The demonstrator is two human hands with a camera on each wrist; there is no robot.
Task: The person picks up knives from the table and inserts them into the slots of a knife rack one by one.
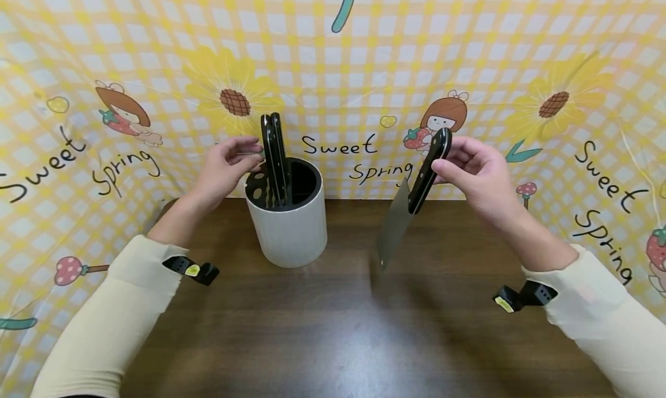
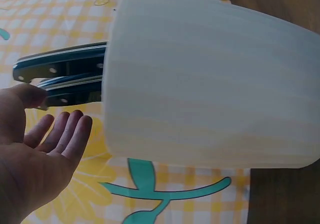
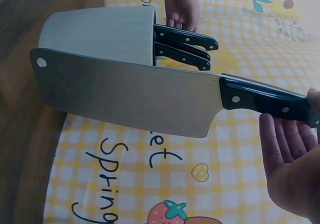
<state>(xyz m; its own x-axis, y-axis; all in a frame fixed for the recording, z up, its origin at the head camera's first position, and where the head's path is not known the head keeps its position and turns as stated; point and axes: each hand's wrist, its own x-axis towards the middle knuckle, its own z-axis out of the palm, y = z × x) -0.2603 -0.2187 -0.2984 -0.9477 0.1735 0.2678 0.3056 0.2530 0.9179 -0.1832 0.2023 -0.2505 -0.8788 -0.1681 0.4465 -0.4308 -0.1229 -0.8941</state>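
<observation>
A cleaver (image 1: 396,224) hangs over the table in my right hand (image 1: 481,172), its blade slanting down and to the left. In the right wrist view, thumb and fingers pinch the black riveted handle (image 3: 270,99) near its end. The white round knife block (image 1: 291,236) stands upright left of the cleaver. Black knife handles (image 1: 277,161) stick up from its top, their blades mostly hidden inside. My left hand (image 1: 224,166) is beside these handles, fingers loosely bent. Its thumb overlaps a handle end in the left wrist view; whether it touches, I cannot tell.
Brown wooden table (image 1: 312,328) lies under everything. Behind and at both sides hangs a yellow checked cloth (image 1: 343,85) with flowers and lettering, close behind the knife block. The block's top has a dark opening (image 1: 306,181) on its right side.
</observation>
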